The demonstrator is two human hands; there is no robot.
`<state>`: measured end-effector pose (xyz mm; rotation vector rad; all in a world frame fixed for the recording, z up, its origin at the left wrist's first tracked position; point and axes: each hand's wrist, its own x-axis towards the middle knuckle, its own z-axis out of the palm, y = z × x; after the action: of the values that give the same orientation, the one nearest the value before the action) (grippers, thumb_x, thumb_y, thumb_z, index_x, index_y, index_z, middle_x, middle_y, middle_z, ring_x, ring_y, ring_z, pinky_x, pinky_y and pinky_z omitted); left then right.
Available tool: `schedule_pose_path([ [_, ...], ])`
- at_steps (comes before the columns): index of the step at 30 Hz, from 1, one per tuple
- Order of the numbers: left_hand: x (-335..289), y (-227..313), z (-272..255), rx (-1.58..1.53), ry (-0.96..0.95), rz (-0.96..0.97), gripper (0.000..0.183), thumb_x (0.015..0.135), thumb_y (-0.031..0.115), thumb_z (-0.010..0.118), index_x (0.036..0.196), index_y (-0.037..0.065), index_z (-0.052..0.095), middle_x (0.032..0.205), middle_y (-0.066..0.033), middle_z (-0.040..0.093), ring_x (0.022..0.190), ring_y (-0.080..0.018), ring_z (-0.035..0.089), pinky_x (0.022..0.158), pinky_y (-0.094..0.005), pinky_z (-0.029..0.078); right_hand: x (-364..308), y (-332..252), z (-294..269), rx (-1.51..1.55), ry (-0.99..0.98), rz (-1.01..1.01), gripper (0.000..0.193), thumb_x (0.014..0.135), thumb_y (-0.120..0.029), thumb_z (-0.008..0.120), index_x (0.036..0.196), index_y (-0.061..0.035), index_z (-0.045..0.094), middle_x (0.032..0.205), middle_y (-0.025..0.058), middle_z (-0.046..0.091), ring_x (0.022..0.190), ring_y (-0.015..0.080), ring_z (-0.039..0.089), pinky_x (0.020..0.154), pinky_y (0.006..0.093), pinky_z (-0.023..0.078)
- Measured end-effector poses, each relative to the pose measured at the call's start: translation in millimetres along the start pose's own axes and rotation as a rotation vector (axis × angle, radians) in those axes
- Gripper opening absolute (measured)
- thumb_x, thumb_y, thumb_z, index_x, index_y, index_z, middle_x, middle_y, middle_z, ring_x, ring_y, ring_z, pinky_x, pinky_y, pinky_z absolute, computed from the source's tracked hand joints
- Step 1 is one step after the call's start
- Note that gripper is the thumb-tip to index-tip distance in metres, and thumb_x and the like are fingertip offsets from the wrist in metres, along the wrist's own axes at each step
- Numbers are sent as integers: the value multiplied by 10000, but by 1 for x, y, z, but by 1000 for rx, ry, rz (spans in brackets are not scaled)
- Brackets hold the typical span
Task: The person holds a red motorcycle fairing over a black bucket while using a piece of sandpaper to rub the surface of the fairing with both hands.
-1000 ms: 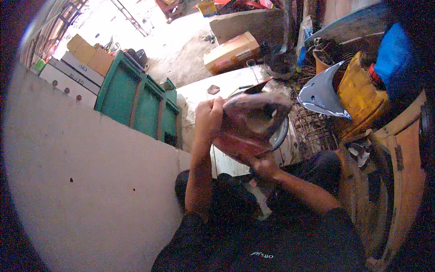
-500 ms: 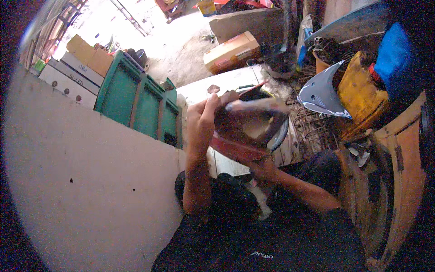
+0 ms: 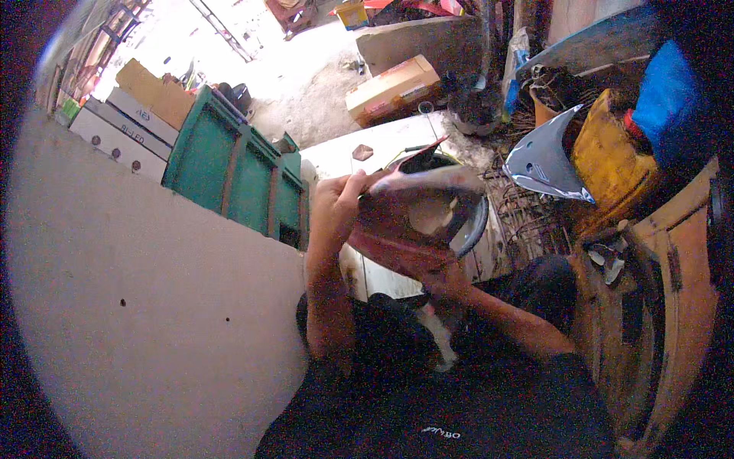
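A curved, hollow, dark red plastic shell (image 3: 394,249) with a pale, glossy upper edge is held up between my hands; its exact kind is unclear. My left hand (image 3: 334,203) pinches its upper left corner, thumb on top. At the lower right edge, my right hand (image 3: 446,281) grips it, the fingers partly hidden beneath. Behind the shell shows the grey curved rim of a round object (image 3: 478,229), mostly covered. A small brown scrap (image 3: 362,152) lies beyond my left hand on the white tiled surface (image 3: 336,157).
To the left are a pale wall (image 3: 153,252), a green cabinet (image 3: 206,145) and stacked boxes (image 3: 126,130). A cardboard box (image 3: 394,88) lies ahead. On the right are a grey glossy panel (image 3: 544,157), a yellow jerrycan (image 3: 612,145) and a wooden door-like piece (image 3: 680,268).
The shell has tilted slightly, and its left end has shifted a little left. My left hand has lowered slightly away from the brown scrap. Both hands keep their grip.
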<state>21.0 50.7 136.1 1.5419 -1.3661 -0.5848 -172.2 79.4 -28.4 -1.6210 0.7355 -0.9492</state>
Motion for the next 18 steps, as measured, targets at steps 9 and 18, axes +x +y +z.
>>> schedule_pose_path([
  [9,-1,7,-1,9,-74,24,429,957,282,515,799,-89,664,597,-42,572,579,-105,515,559,-305,423,-3,6,-1,-3,-28,-6,382,898,-258,650,1189,-12,626,1187,125,652,1107,236,607,979,380,466],
  [18,2,10,6,-96,-34,79,380,961,268,500,916,-43,714,691,-122,671,649,-144,602,650,-321,482,0,12,-8,42,107,-79,383,922,-283,630,1191,-11,626,1142,105,667,1057,224,617,944,359,479],
])
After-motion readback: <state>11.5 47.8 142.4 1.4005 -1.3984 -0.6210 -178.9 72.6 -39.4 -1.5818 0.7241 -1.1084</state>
